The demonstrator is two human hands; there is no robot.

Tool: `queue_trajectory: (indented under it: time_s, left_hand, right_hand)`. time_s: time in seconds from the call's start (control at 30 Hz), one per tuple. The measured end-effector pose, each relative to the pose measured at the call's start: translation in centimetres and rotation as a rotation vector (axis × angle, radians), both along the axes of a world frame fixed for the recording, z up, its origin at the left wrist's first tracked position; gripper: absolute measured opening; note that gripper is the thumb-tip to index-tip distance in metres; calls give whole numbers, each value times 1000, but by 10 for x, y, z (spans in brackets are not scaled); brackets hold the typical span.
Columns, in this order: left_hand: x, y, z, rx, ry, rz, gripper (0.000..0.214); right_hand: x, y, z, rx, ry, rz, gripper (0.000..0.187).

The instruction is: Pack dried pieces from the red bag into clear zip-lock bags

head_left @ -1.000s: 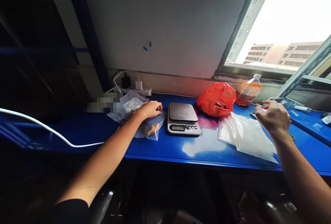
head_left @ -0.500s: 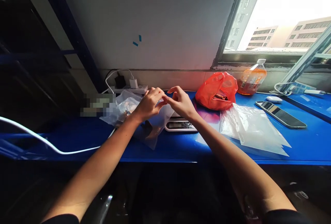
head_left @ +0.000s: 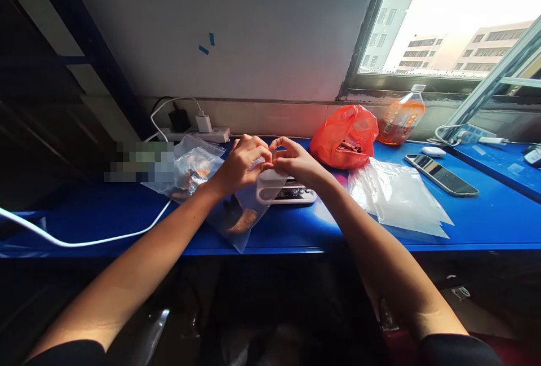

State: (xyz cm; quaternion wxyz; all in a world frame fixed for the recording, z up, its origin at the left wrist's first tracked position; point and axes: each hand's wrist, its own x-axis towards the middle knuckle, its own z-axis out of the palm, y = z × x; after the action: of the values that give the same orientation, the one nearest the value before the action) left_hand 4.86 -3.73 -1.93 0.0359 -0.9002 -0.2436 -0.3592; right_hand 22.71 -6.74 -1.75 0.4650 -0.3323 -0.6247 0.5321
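My left hand (head_left: 245, 166) and my right hand (head_left: 296, 160) meet in the middle, both closed, fingertips pinching the top edge of a clear plastic bag (head_left: 264, 199). The bag hangs at a slant below them, with brown and dark pieces (head_left: 243, 221) in its lower end. Behind it, partly covered by the bag and my hands, sits a small white digital scale (head_left: 310, 195). Just left of my left hand lies another clear bag (head_left: 181, 163) with brownish contents.
Right of the hands stand a red plastic bag (head_left: 327, 143) with dark pieces inside and an orange drink bottle (head_left: 403, 118). Flat clear bags (head_left: 395, 197) and a phone (head_left: 442, 174) lie on the blue table (head_left: 499, 225). A power strip (head_left: 217, 135) and white cable (head_left: 97, 242) are at left.
The camera view has shifted, so the table and its things sit further left and higher. My hands keep pinching the bag's top; more of its brown contents shows.
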Motion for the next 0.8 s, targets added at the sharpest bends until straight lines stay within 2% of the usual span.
queue_trajectory:
  time_s: [0.2,0.37,0.5,0.67,0.8]
  left_hand:
    - [-3,5,-1,6,44,51,11]
    - [1,-1,-1,-30,37,30,12]
    - [0,3,-4,-50,48,69,12]
    - [-13,16,-8,-35,-44,186,16]
    - [-22,28,-6,-66,-16,163,17]
  right_hand:
    - [-15,7,-5,16,-26,-202,26]
    - [-5,10,-4,67,-81,-393,21]
    - [1,7,-4,112,-107,-370,10]
    - [-12,-3,-6,337,-340,-363,37]
    - [-15,-6,-4,434,-411,-378,48]
